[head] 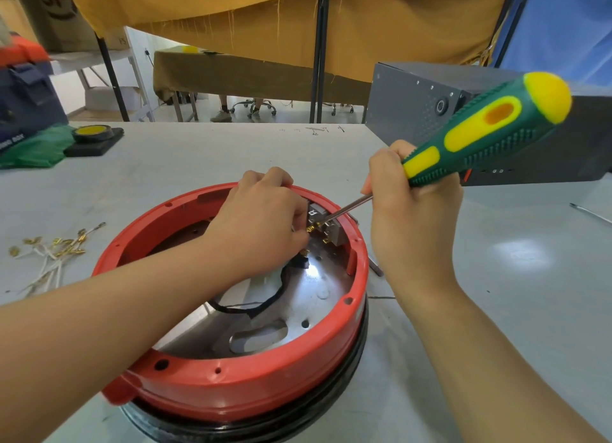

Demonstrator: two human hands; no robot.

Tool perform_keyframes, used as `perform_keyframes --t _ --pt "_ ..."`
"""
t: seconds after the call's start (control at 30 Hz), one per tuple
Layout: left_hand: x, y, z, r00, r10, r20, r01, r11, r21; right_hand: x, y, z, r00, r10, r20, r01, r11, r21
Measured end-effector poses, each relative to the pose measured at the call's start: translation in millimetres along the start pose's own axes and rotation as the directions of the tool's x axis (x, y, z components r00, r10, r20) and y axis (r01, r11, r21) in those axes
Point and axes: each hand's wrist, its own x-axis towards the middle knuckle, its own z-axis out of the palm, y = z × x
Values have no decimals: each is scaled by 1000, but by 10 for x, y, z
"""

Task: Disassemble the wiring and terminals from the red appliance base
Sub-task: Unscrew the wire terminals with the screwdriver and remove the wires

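Observation:
The red appliance base [251,386] lies upside down on the table, its metal plate and a black sleeved wire [265,305] exposed inside. At its far rim sits a grey terminal block [326,224] with brass terminals [313,228]. My left hand [261,224] reaches into the base and pinches a brass terminal beside the block. My right hand [410,217] grips the green and yellow screwdriver [486,128]; its metal shaft slants down-left and the tip touches the terminals at the block.
Several removed white wires with brass terminals [56,254] lie on the table to the left. A roll of tape on a black block [94,138] and green cloth sit at the far left. A grey metal box [440,111] stands at the right.

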Motion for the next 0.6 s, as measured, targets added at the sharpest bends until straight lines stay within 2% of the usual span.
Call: perform_keyframes --t 0.13,0.27,0.4,0.6 --pt "3 3 -6 1000 -2 5 2 1000 12 18 7 4 998 54 11 -54 998 27" --pt "-1 8 -7 1000 3 10 -3 1000 30 51 32 9 980 197 -1 -196 974 114" --pt "2 -6 -9 1000 10 6 -10 999 52 25 -32 43 999 39 -1 -39 999 11" --pt "1 -5 1 1000 14 8 -14 998 57 20 -33 -39 994 -105 8 105 994 -36"
